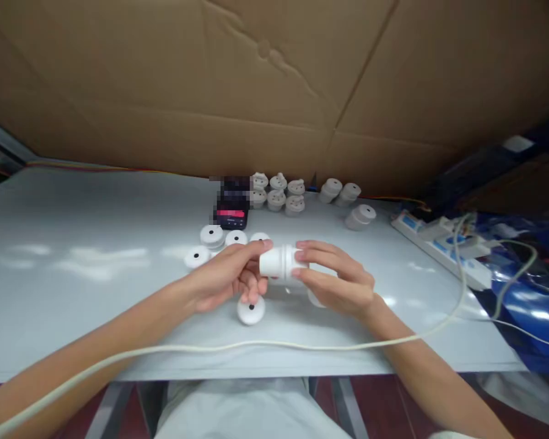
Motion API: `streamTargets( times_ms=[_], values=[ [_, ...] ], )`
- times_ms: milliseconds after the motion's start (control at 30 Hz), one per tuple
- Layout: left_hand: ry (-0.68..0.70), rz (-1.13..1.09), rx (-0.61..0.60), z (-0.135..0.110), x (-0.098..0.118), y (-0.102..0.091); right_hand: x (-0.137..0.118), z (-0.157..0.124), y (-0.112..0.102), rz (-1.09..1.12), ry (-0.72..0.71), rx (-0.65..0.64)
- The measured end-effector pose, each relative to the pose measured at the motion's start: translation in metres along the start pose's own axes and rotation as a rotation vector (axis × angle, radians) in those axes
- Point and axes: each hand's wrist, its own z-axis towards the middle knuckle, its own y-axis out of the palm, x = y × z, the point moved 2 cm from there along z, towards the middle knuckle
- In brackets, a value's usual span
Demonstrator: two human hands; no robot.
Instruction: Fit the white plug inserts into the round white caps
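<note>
A white plastic cylinder (274, 264) with a raised ring round it lies sideways between my two hands, just above the table. My left hand (233, 271) grips its left end, thumb on top and the other fingers curled below. On its right end, the fingertips of my right hand (343, 275) are closed round the wider part. Right under my left fingers sits a round white cap (251, 312) with a dark centre hole. More such white caps (211, 234) stand behind my left hand, some partly covered by it. Another white piece (316, 297) is mostly hidden below my right hand.
Several white pieces with raised tops (277, 199) stand in rows at the back, beside a black phone (232, 217). Three white cylinders (360, 217) stand further right. A white power strip (439, 250) and blue plastic (526, 305) lie at right. A pale cable (279, 346) crosses in front.
</note>
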Motion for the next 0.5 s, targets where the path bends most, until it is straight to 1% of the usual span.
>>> streamTargets(
  times_ms=[167,233,300,367,467,500],
  values=[
    [0.067,0.059,0.014,0.003,-0.001,-0.003,0.002,0.002,-0.001,0.015,0.061,0.017],
    [0.151,0.136,0.030,0.003,0.000,-0.004,0.002,0.004,-0.002,0.012,0.107,0.008],
    [0.291,0.279,0.035,0.002,0.002,-0.005,0.002,0.005,-0.002,0.049,0.206,0.000],
    [0.472,0.462,0.042,-0.001,0.004,-0.005,0.003,0.005,0.000,0.160,0.397,0.016],
    [0.816,0.803,0.091,-0.006,0.003,-0.004,0.006,0.001,0.009,0.445,0.802,0.027],
    [0.923,0.910,0.109,-0.007,0.002,-0.003,0.007,0.000,0.012,0.544,0.913,0.027]
  ],
)
